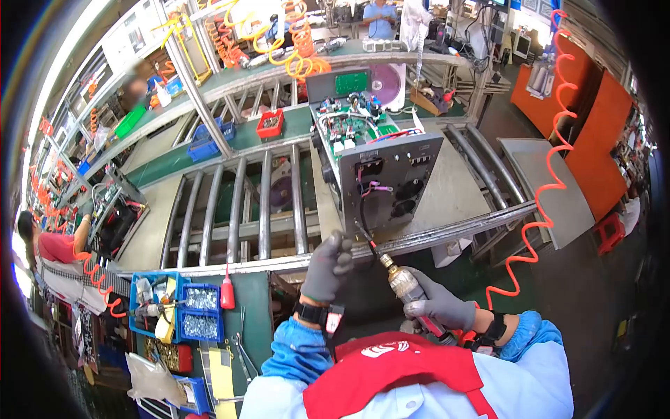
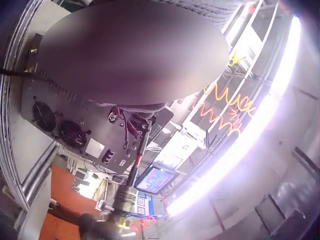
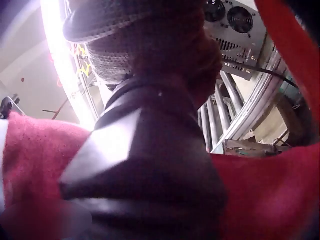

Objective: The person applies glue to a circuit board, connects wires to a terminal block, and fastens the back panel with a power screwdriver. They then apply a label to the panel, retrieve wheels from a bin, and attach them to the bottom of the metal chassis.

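Note:
A grey-gloved right hand (image 1: 441,304) grips a power driver (image 1: 403,281), its shaft pointing up toward the dark rear panel (image 1: 387,183) of an open-topped metal unit. In the left wrist view the driver (image 2: 123,202) rises toward wires on the panel (image 2: 92,127). The gloved left hand (image 1: 328,267) is left of the shaft, below the panel's lower edge, its fingers curled with nothing visible in them. Green circuit boards (image 1: 349,126) show inside the unit. In the right wrist view, the right glove (image 3: 112,55) is close to the camera.
The unit stands on a bench beside metal rollers (image 1: 241,209). Blue bins of small parts (image 1: 201,325), a red bottle (image 1: 227,291) and hand tools (image 1: 244,356) lie at lower left. A coiled red hose (image 1: 551,174) hangs at right. Another person (image 1: 59,248) works at far left.

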Available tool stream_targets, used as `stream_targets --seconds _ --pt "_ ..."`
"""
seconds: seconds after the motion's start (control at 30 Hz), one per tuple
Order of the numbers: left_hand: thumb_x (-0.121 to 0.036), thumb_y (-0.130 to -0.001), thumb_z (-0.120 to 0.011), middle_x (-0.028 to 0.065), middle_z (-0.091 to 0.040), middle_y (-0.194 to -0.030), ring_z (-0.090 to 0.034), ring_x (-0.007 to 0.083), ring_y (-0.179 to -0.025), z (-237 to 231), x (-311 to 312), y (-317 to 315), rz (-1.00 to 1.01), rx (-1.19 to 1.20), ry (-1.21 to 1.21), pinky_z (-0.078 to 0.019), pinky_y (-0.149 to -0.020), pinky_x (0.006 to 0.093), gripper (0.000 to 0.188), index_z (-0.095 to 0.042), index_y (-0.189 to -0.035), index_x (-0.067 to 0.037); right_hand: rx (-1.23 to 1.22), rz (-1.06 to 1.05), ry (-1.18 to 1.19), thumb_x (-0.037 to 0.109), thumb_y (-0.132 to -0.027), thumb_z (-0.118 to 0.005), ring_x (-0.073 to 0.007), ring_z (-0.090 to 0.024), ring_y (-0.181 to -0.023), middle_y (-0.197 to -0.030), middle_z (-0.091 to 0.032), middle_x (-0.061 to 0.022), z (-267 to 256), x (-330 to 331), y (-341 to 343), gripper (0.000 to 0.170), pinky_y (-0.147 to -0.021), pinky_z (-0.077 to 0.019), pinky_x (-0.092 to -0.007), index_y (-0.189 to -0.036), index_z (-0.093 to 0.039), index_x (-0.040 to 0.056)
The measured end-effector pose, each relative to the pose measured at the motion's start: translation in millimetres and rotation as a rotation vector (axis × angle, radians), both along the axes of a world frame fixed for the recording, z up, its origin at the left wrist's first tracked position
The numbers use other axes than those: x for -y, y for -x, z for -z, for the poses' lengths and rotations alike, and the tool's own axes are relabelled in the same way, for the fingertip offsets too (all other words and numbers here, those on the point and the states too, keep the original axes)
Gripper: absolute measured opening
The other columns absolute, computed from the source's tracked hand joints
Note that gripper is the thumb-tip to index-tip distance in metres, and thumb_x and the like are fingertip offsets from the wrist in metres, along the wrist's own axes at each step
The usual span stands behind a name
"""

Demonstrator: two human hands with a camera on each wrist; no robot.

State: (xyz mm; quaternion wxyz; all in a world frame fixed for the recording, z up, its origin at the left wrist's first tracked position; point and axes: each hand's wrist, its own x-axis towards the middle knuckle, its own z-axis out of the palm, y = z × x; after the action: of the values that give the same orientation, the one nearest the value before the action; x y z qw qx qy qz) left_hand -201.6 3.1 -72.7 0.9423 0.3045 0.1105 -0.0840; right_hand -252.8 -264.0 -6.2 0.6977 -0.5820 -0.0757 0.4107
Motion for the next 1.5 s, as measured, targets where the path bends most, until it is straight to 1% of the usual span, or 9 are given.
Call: stream_targets --seconds 0.33,0.43,0.53,0.73,0.93,1.13,1.17,1.3,1.5 --pt "-0.019 -0.101 -0.055 0.0152 -0.06 -0.115 -0.039 0.0031 -0.057 -1.3 13.2 -17.6 0.029 0.061 0.182 -0.0362 -0.04 0.0146 0.017 -0.055 -0.11 -0.004 0.07 -0.055 0.104 0.01 -0.083 -0.064 -0.0162 -0.06 -0.075 -0.099 -0.055 -0.0092 8.9 3.2 3.4 0.088 -0.066 -0.0505 -0.0311 -0.156 -0.015 0.0102" --pt "-0.02 -0.102 -0.053 0.0094 -0.062 -0.094 -0.036 0.0031 -0.053 -12.0 22.5 -14.1 -0.011 0.002 0.145 -0.0341 -0.041 0.0141 0.018 -0.055 -0.11 -0.004 0.055 -0.046 0.102 0.009 -0.084 -0.063 -0.0163 -0.06 -0.075 -0.095 -0.055 -0.0089 9.7 2.8 2.8 0.086 -0.065 -0.0502 -0.0314 -0.156 -0.015 0.0107" --pt "-0.02 -0.103 -0.053 0.0118 -0.064 -0.106 -0.032 0.0019 -0.053 3.9 17.1 -16.3 0.145 0.076 0.192 -0.0284 -0.044 0.0141 0.02 -0.053 -0.114 -0.004 0.045 -0.055 0.132 0.015 -0.084 -0.07 -0.0125 -0.055 -0.09 -0.114 -0.054 -0.0075 13.9 7.7 0.9 0.085 -0.073 -0.049 -0.0273 -0.154 -0.023 0.0087" --pt "-0.024 -0.102 -0.054 0.012 -0.067 -0.106 -0.033 0.0025 -0.05 6.0 25.2 -16.3 0.029 0.207 -0.013 -0.029 -0.044 0.017 0.02 -0.053 -0.111 -0.006 0.06 -0.052 0.096 0.013 -0.085 -0.065 -0.0172 -0.059 -0.072 -0.092 -0.056 -0.0099 12.7 7.8 -2.5 0.086 -0.062 -0.0501 -0.0322 -0.155 -0.016 0.0108" --pt "-0.028 -0.101 -0.055 0.0105 -0.067 -0.101 -0.034 0.0042 -0.048 12.3 26.8 -23.9 0.034 0.301 0.056 -0.0293 -0.045 0.0191 0.023 -0.052 -0.112 -0.008 -0.76 -0.152 -0.582 0.029 -0.092 -0.065 -0.0186 -0.062 -0.076 -0.089 -0.059 -0.0115 40.3 28.1 -12.8 0.055 -0.064 -0.0543 -0.0338 -0.139 -0.04 0.0142" --pt "-0.031 -0.102 -0.053 0.0056 -0.066 -0.092 -0.042 0.0029 -0.052 -18.9 42.2 -37.2 -0.179 0.263 -0.696 -0.0303 -0.044 0.0191 0.035 -0.056 -0.127 -0.008 -0.327 -0.003 -0.2 0.029 -0.089 -0.066 -0.0192 -0.062 -0.068 -0.088 -0.059 -0.0104 13.5 33.4 -19.0 0.067 -0.058 -0.0564 -0.0351 -0.146 -0.032 0.0168" --pt "-0.027 -0.1 -0.055 0.0065 -0.067 -0.1 -0.055 0.0077 -0.063 -19.3 42.1 -45.4 -0.254 0.298 -0.76 -0.0433 -0.054 0.0225 0.039 -0.056 -0.131 -0.004 -0.249 0.026 -0.149 0.027 -0.088 -0.066 -0.0192 -0.062 -0.067 -0.088 -0.059 -0.0102 12.0 34.4 -18.7 0.07 -0.058 -0.0563 -0.0349 -0.147 -0.031 0.0173" --pt "-0.018 -0.095 -0.061 0.0098 -0.07 -0.105 -0.064 0.0181 -0.095 -26.3 47.4 -89.3 -0.468 0.589 -1.077 -0.0502 -0.086 0.0298 0.035 -0.062 -0.125 0.0 -0.157 0.122 -0.082 0.027 -0.084 -0.071 -0.0192 -0.062 -0.063 -0.083 -0.06 -0.0091 -3.4 39.1 -20.4 0.075 -0.054 -0.0556 -0.0354 -0.147 -0.03 0.0179" --pt "-0.021 -0.092 -0.064 0.0136 -0.071 -0.09 -0.066 0.0176 -0.08 -32.1 52.4 -115.8 -0.32 0.469 -1.279 -0.0509 -0.075 0.0306 0.027 -0.07 -0.111 -0.004 -0.113 0.163 -0.071 0.025 -0.086 -0.067 -0.0187 -0.063 -0.061 -0.081 -0.061 -0.0085 -3.7 42.0 -30.0 0.068 -0.054 -0.0559 -0.0349 -0.144 -0.033 0.0179"
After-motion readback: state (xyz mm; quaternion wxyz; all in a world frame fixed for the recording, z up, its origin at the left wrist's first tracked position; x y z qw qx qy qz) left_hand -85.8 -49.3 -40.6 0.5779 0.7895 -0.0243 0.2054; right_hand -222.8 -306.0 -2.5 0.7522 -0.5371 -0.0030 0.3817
